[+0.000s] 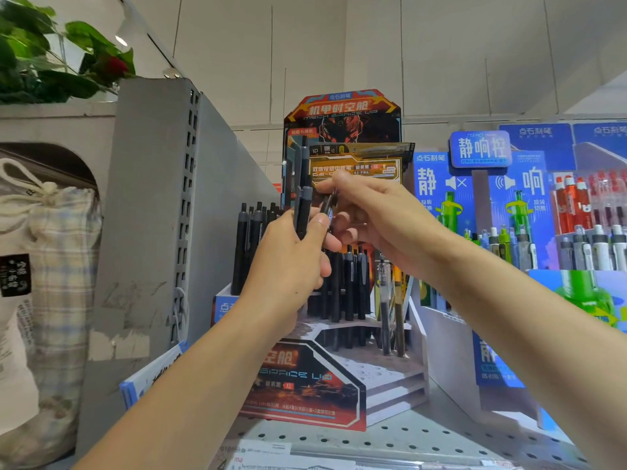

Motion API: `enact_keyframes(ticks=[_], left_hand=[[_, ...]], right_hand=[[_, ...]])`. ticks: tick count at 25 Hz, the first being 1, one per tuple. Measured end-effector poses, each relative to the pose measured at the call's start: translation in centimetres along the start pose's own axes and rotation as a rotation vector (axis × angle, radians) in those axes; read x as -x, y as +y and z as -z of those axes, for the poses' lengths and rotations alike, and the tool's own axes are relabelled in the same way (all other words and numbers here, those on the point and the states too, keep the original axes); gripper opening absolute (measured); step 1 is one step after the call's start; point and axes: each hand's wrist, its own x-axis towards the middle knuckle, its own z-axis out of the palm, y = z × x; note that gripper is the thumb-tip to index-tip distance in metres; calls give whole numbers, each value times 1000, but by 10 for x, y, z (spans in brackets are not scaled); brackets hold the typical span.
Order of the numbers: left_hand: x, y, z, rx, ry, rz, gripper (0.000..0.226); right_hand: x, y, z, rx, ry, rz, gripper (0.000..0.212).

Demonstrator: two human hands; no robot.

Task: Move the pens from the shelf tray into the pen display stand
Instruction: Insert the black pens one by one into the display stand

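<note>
A grey shelf divider (149,212) is standing tall at nine o'clock, with a checked cloth bag (51,266) hanging beyond it and green leaves (44,52) sitting at eleven o'clock. A blue pen display (509,212) is filling three o'clock, holding green, white and red pens. At the centre, the pen display stand (342,334), printed in orange and black with stepped white tiers, is sitting on the perforated shelf (407,439). Black pens (346,286) are standing upright in its middle tier, and more are standing at its back left, toward ten o'clock.

In front of the stand's header card, the left hand (288,262) is gripping a small bunch of black pens (303,205) upright, fingers curled round them, thumb pressing on the barrels. Just beside it at one o'clock, the right hand (369,218) is pinching one dark pen (328,206) between thumb and forefinger, its other fingers loosely curled.
</note>
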Motion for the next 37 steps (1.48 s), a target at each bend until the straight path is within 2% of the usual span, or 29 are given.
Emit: enact_keyframes(ticks=[2, 4, 7, 13, 15, 18, 20, 23, 30, 35, 37], left_hand=[[1, 0, 0, -11, -13, 20, 21], [1, -2, 1, -34, 14, 17, 28], [4, -1, 4, -101, 30, -65, 22], [7, 9, 11, -41, -15, -56, 26], [8, 9, 11, -44, -21, -29, 36], [12, 14, 13, -36, -48, 36, 66], [13, 11, 14, -10, -40, 17, 62], [5, 5, 17, -30, 37, -56, 35], [4, 5, 17, -24, 2, -64, 48], [3, 6, 17, -33, 15, -38, 51], [3, 4, 16, -28, 13, -21, 44]], right_hand=[[0, -1, -2, 23, -35, 7, 21], [-4, -4, -1, 47, 83, -20, 13], [-8, -1, 4, 228, 228, 6, 13], [-9, 14, -7, 570, 146, 66, 16], [-10, 15, -12, 597, 139, 63, 16], [-11, 17, -15, 584, 139, 62, 16], [-12, 17, -16, 582, 137, 52, 17], [-14, 16, -15, 573, 116, 33, 18], [-18, 22, -12, 549, 68, 10, 19], [-18, 32, -16, 786, 43, 8, 17], [-18, 32, -17, 853, 43, 23, 14]])
